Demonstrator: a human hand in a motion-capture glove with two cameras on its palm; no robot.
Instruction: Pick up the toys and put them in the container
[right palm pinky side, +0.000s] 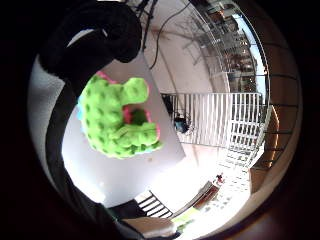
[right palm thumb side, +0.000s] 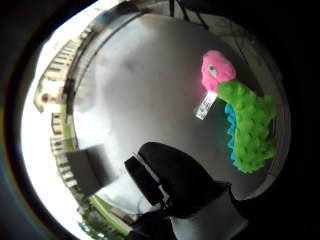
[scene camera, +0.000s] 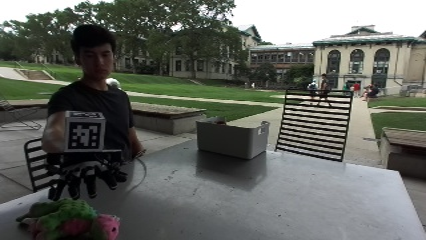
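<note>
At the near left corner of the tabletop (scene camera: 266, 195), the green and pink plush toy (scene camera: 70, 220) is lying just below my gloved right hand (scene camera: 83, 177). I am hovering that hand above it, fingers spread and pointing down, holding nothing. Farther right, the grey container (scene camera: 231, 138) is sitting at the far edge.

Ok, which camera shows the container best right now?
The outside view: the grey container stands whole on the far side of the table, beyond the gloved right hand. Neither palm view shows it clearly.
</note>
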